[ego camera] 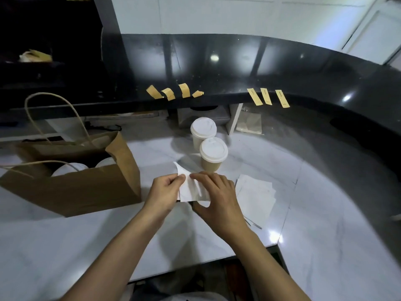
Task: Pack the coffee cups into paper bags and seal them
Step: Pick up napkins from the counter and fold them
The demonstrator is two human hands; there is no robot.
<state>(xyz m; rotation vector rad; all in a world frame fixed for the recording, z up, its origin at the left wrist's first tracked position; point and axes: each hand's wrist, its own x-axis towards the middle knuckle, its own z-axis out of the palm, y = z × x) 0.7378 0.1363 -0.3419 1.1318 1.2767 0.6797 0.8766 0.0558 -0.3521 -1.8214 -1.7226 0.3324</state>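
An open brown paper bag point(91, 190) with twine handles stands at the left on the white counter point(65, 246); two white cup lids point(71, 168) show inside it. Two lidded paper cups stand behind my hands: the nearer cup point(213, 153) and the farther cup point(203, 129). Between my hands is a white sheet of paper point(191, 190). My left hand point(163, 193) pinches its left edge. My right hand point(214, 196) lies over its right side with the fingers on top and the thumb under its near edge.
A stack of white paper sheets point(258, 196) lies right of my hands. Several tan tape strips hang from the edge of the raised black counter: one group point(171, 92) at the middle, another group point(268, 97) to the right. The counter's front edge runs below my forearms.
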